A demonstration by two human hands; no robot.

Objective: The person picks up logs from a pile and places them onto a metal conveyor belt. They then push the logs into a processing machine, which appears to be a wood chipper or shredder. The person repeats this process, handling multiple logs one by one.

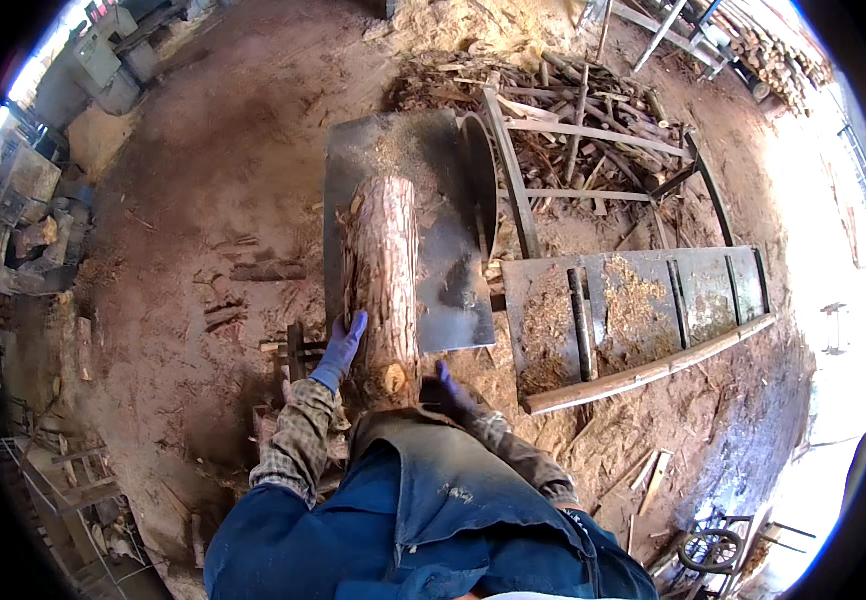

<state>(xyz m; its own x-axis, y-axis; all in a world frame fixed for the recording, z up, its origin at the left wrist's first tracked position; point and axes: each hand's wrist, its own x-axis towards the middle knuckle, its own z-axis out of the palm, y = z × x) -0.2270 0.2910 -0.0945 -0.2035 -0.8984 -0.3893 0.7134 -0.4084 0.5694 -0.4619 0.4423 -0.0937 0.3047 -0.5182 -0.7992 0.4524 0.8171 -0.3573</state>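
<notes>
A thick log (385, 255) with rough reddish bark lies lengthwise on a dark metal saw table (448, 250), its near end overhanging the table's front edge close to my body. My left hand (343, 350), in a purple-blue glove, rests against the log's left side near that end, thumb and fingers apart. Just right of the log's near end is my right hand (453, 388), also gloved; it is partly blurred and its fingers are hard to make out. A large round saw blade (481, 185) stands upright along the table's right side.
Right of the table is a ribbed metal rack (643, 310) with sawdust on it and a wooden rail (653, 362) along its near edge. Behind it lie a metal frame (593, 130) and a heap of wood offcuts (633, 110). Bark scraps (268, 271) litter the floor at left.
</notes>
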